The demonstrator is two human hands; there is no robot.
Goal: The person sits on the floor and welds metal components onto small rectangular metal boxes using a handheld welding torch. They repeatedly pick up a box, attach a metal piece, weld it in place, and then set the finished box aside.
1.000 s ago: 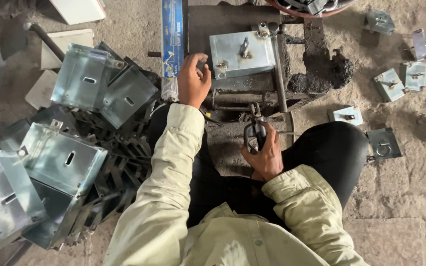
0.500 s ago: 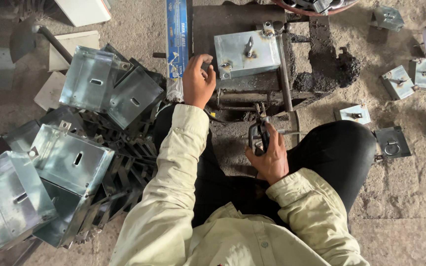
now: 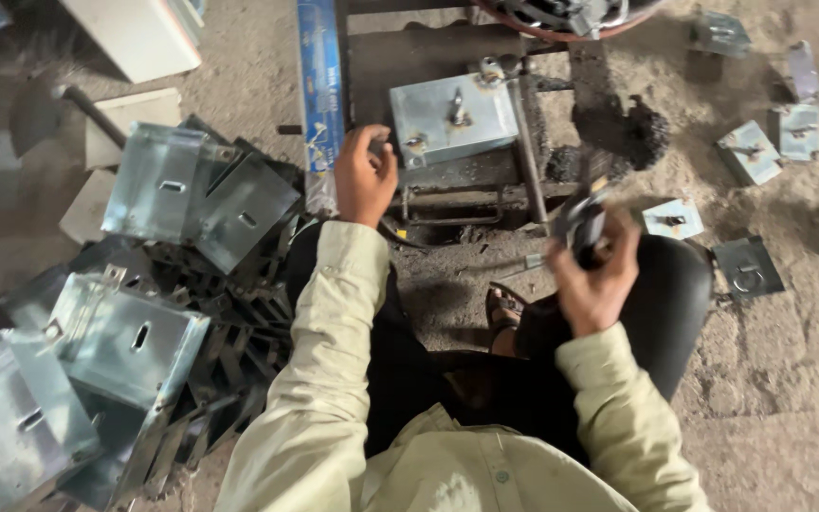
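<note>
Since the earlier frame the right hand (image 3: 591, 275) had lifted its dark tool (image 3: 580, 226) off the floor, fingers clenched round it, while the left hand (image 3: 364, 175), fingers curled, touched the metal box (image 3: 452, 118) on the stand's left edge, apparently steadying it for fastening.

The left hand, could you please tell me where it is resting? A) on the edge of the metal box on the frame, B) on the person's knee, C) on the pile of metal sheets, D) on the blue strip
A: the left hand sits at the left edge of the metal box, clear of the pile of metal sheets.
</note>
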